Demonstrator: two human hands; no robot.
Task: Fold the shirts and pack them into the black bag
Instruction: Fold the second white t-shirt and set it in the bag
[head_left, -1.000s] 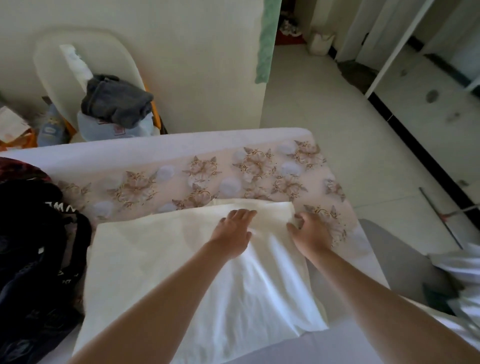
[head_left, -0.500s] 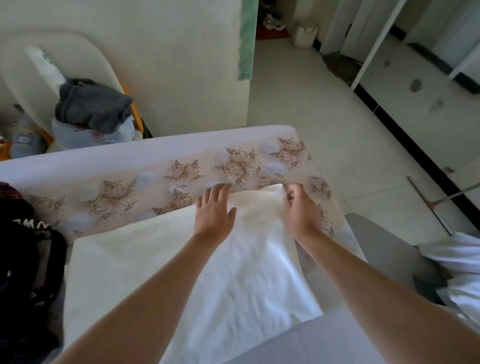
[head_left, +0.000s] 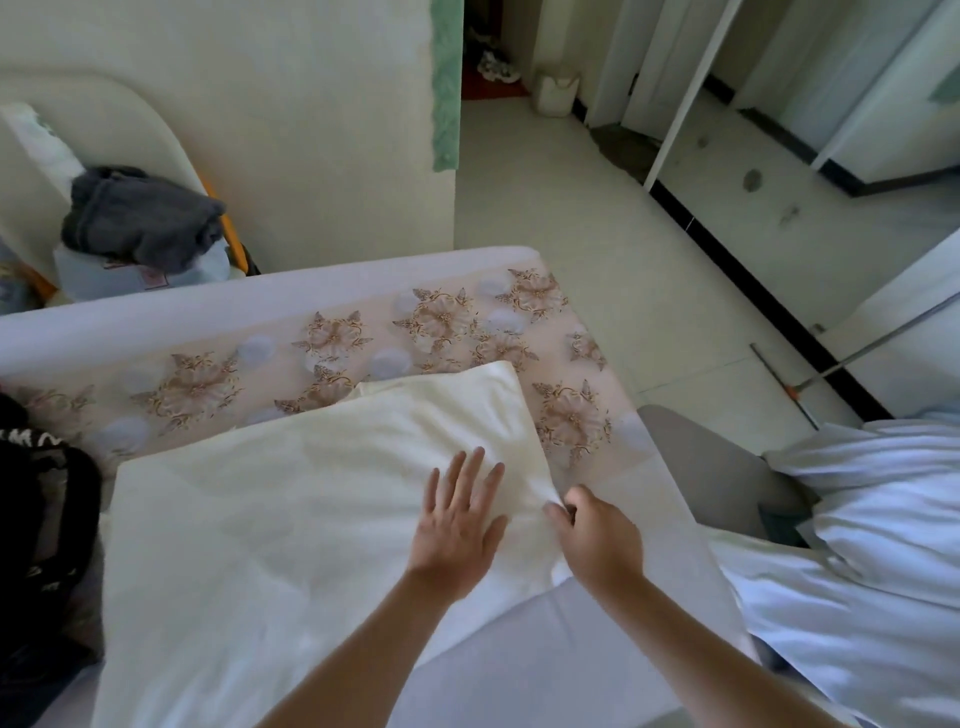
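A cream-white shirt (head_left: 291, 499) lies spread flat on the bed (head_left: 260, 291), over a floral sheet. My left hand (head_left: 457, 525) rests flat on its right part, fingers spread. Just to the right, my right hand (head_left: 597, 535) pinches the shirt's right edge between thumb and fingers. The black bag (head_left: 47, 519) sits at the bed's left edge, partly cut off by the frame. Another white garment (head_left: 872, 545) lies bunched at the right on a grey seat.
A grey cloth (head_left: 140, 218) lies on a pale box beyond the bed at the upper left. Tiled floor (head_left: 597, 234) stretches past the bed's right corner. A long-handled tool (head_left: 789, 384) lies on the floor near a mirrored sliding door.
Both hands slid from the shirt's far edge back toward me along its right side. The right hand now pinches the edge lower down.
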